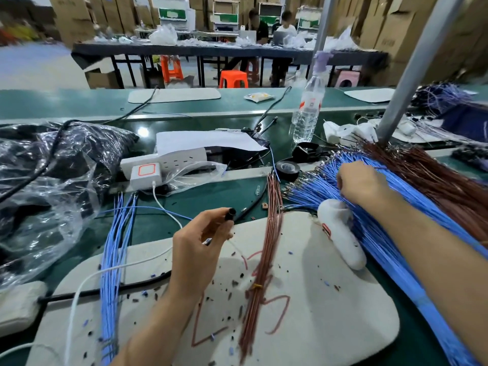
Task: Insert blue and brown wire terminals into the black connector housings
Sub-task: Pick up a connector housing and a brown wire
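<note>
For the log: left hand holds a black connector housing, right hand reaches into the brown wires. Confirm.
Wrong: the head view shows the right hand reaching into the blue wires, not brown. The left hand does hold the black connector housing.

A green desk (87, 101) runs across the room, with a slanted grey metal pole (412, 67) rising from its right side and a second pole (323, 25) behind. A bright spot of light (142, 132) reflects off its glossy middle strip. Beyond lies a pale grey floor (31, 67) and a long dark table (184, 50) where two people (286, 30) sit. Orange plastic stools (233, 78) and a pink stool (348, 79) stand beneath it, near an open carton (101, 75). Stacked cardboard boxes (412, 27) and white racks (225, 14) line the back.
</note>
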A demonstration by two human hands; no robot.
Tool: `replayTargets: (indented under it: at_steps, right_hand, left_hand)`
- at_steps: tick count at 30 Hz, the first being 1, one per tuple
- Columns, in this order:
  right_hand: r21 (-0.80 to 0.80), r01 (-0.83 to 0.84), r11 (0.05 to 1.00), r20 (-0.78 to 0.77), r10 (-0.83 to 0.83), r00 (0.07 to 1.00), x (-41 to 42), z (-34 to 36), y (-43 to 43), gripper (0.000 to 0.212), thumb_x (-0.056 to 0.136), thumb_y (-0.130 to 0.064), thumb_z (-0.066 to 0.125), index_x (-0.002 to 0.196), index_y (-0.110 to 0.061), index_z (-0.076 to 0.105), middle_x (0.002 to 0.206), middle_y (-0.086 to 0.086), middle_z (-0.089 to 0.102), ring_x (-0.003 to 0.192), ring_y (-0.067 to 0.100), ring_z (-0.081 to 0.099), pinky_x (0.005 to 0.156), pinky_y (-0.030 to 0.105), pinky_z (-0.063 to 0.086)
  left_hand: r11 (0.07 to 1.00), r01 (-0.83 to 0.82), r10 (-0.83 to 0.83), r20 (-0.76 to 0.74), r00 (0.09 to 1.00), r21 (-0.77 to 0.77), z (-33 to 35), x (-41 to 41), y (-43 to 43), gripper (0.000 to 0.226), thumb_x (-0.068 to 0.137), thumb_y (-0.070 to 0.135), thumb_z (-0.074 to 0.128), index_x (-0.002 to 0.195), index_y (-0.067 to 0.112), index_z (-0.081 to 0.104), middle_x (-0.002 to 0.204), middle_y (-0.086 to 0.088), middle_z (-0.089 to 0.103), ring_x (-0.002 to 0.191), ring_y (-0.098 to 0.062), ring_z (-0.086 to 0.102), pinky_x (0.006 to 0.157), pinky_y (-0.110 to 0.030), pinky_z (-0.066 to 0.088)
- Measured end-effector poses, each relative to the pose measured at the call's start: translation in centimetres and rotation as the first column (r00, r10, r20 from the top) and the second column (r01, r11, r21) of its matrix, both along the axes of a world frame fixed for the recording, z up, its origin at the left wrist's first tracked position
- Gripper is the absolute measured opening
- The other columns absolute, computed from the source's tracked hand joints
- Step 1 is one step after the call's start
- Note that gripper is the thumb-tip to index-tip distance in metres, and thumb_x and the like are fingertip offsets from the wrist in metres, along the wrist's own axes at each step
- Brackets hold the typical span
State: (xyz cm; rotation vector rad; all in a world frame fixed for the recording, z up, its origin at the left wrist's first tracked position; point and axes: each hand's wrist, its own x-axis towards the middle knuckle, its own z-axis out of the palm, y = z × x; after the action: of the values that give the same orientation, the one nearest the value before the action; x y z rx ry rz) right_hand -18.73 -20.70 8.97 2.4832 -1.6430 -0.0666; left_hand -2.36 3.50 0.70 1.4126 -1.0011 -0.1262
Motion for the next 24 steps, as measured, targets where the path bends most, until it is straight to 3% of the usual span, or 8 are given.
replayTargets:
  at_steps: [4,7,9,11,14,17,20,24]
  right_hand:
    - [-0.214,-0.024,0.977,0.121,0.051,0.991,0.5,1.6,0.2,0.017,0.091,-0.005,0.058,0.103,-0.009,0.068,0.105,0.019,0.065,0.096,0.038,0.064,0.073,0.037,0.049]
    - [-0.425,-0.137,0.894,0.329,0.294,0.897,1.2,2.8,1.3,0.016,0.096,-0.012,0.052,0.104,-0.006,0.064,0.094,0.022,0.066,0.085,0.039,0.063,0.067,0.041,0.050]
    - [-0.640,-0.261,0.723,0.421,0.614,0.668,2.1,3.5,3.1,0.017,0.097,-0.010,0.053,0.104,0.001,0.064,0.086,0.022,0.066,0.073,0.037,0.064,0.062,0.044,0.054]
    - [-0.799,-0.349,0.490,0.363,0.856,0.369,3.7,4.0,5.5,0.010,0.089,0.006,0.059,0.096,0.009,0.066,0.083,0.022,0.065,0.067,0.033,0.063,0.059,0.042,0.056]
    - [-0.825,-0.445,0.349,0.354,0.932,0.074,7.2,3.9,10.0,0.011,0.085,0.011,0.061,0.094,0.012,0.066,0.083,0.020,0.066,0.068,0.031,0.064,0.059,0.042,0.057]
    - [-0.726,-0.508,0.464,0.607,0.780,-0.156,9.0,2.4,14.5,0.018,0.093,-0.003,0.052,0.097,0.010,0.064,0.076,0.015,0.067,0.056,0.028,0.063,0.051,0.040,0.055]
    - [-0.498,-0.616,0.610,0.867,0.345,-0.360,8.9,0.6,16.9,0.011,0.099,-0.013,0.046,0.100,-0.011,0.056,0.076,0.009,0.070,0.059,0.021,0.067,0.054,0.034,0.057]
    - [-0.256,-0.720,0.646,0.916,-0.076,-0.393,8.5,-1.1,15.6,0.011,0.100,-0.016,0.046,0.096,-0.019,0.055,0.078,0.007,0.073,0.063,0.020,0.070,0.061,0.025,0.055]
  left_hand:
    - [0.999,-0.036,0.035,0.053,0.998,0.017,0.3,0.0,0.1,0.021,0.079,0.028,0.062,0.098,0.038,0.063,0.082,0.014,0.071,0.072,-0.006,0.067,0.071,-0.022,0.055]
    - [0.998,-0.068,0.065,0.092,0.994,0.020,0.3,-0.1,0.1,0.022,0.080,0.024,0.065,0.098,0.037,0.063,0.084,0.015,0.070,0.073,-0.003,0.065,0.070,-0.018,0.053]
    - [0.995,-0.098,0.094,0.124,0.988,0.029,0.2,-0.2,0.1,0.030,0.082,0.012,0.069,0.097,0.037,0.063,0.086,0.014,0.068,0.075,-0.003,0.064,0.071,-0.016,0.051]
    - [0.992,-0.121,0.113,0.162,0.980,0.038,0.4,-0.2,0.1,0.031,0.081,0.006,0.070,0.096,0.033,0.064,0.091,0.015,0.066,0.081,-0.006,0.063,0.076,-0.021,0.051]
    - [0.994,-0.107,0.097,0.262,0.960,0.024,0.8,-0.3,0.1,0.016,0.081,0.012,0.066,0.096,0.014,0.070,0.121,0.002,0.062,0.104,-0.012,0.059,0.089,-0.024,0.048]
    - [0.995,-0.098,0.081,0.330,0.940,0.035,1.0,-0.3,0.2,0.016,0.080,0.007,0.069,0.095,0.011,0.071,0.145,-0.009,0.040,0.115,-0.007,0.053,0.091,-0.006,0.037]
    - [0.996,-0.060,0.037,0.296,0.955,0.068,1.1,-0.4,0.0,0.019,0.077,-0.002,0.072,0.093,0.009,0.071,0.135,-0.008,0.053,0.110,-0.012,0.059,0.090,-0.023,0.048]
    - [0.997,-0.040,0.027,0.189,0.982,0.069,0.8,-0.1,-0.2,0.019,0.080,-0.005,0.069,0.098,0.003,0.071,0.100,-0.002,0.070,0.090,-0.009,0.066,0.083,-0.034,0.054]
